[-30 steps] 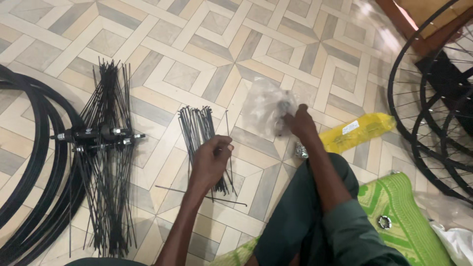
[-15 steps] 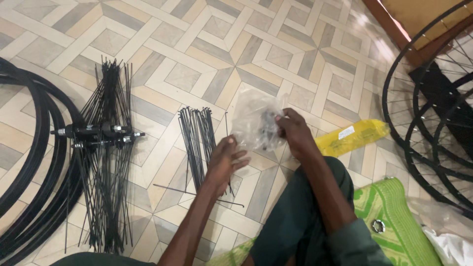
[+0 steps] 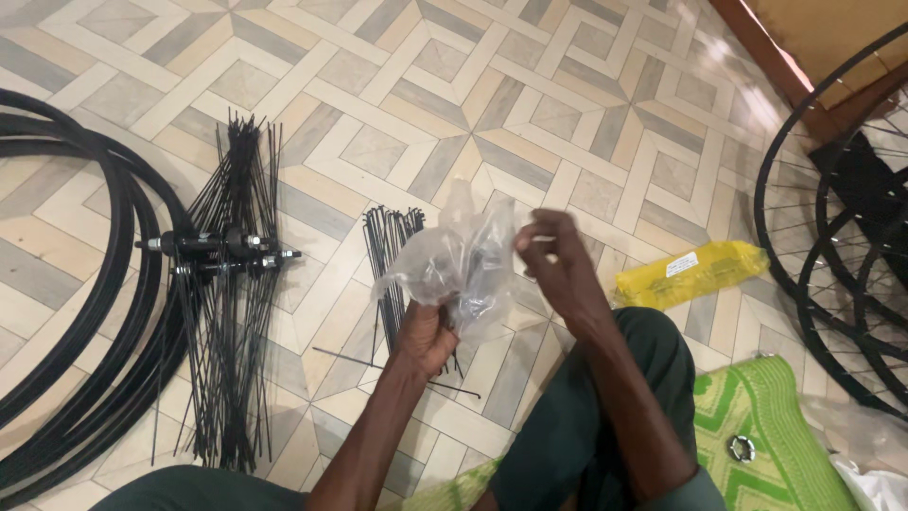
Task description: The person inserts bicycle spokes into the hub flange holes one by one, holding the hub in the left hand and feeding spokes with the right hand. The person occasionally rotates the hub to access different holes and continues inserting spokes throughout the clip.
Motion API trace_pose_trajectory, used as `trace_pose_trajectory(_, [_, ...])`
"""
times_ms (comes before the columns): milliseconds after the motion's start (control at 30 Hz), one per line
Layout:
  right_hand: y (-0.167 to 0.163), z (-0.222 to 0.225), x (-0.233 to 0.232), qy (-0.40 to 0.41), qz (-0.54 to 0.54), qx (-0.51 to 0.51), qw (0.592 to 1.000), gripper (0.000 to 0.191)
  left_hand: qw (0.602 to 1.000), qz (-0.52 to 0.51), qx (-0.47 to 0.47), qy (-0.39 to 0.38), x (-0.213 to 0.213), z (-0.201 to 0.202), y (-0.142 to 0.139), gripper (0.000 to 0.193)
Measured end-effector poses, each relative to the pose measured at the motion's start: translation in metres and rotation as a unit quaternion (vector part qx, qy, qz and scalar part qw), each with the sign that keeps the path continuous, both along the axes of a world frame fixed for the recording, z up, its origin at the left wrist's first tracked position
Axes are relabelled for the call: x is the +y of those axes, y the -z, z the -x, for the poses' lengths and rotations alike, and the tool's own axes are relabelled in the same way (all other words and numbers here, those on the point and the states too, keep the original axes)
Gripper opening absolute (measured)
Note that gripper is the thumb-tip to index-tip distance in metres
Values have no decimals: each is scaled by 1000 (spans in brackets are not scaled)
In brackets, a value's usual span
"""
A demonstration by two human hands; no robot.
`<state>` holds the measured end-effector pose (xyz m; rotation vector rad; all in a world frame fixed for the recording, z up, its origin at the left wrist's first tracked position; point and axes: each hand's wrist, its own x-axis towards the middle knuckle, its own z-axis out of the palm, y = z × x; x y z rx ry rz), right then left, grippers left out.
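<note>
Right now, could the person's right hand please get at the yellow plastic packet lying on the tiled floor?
Probably yes: the yellow packet lies uncovered just beside the right hand, though that hand grips the clear plastic bag.

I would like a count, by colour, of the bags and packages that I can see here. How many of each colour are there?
Clear plastic bag, held up by the left hand and the right hand: 1
Yellow package, lying on the floor: 1
Total: 2
</note>
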<state>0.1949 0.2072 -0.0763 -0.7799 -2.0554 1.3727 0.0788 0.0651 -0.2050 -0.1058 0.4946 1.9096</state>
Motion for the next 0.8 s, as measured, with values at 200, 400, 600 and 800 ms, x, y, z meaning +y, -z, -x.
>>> trace_pose_trajectory(200, [25, -2, -4, 5, -15, -49, 999, 31, 990, 23, 140, 20, 0, -1, -18, 51])
trace_pose_trajectory(400, [1, 4, -6, -19, -97, -7, 995, 55, 962, 53, 267, 12, -2, 1, -31, 60])
trace_pose_trajectory(600, [-17, 15, 0, 57, -119, -69, 989, 22, 924, 146, 352, -15, -3, -2, -51, 90])
trace_pose_trajectory(800, [1, 29, -3, 6, 289, 184, 940, 18, 862, 319, 392, -25, 7, -3, -79, 91])
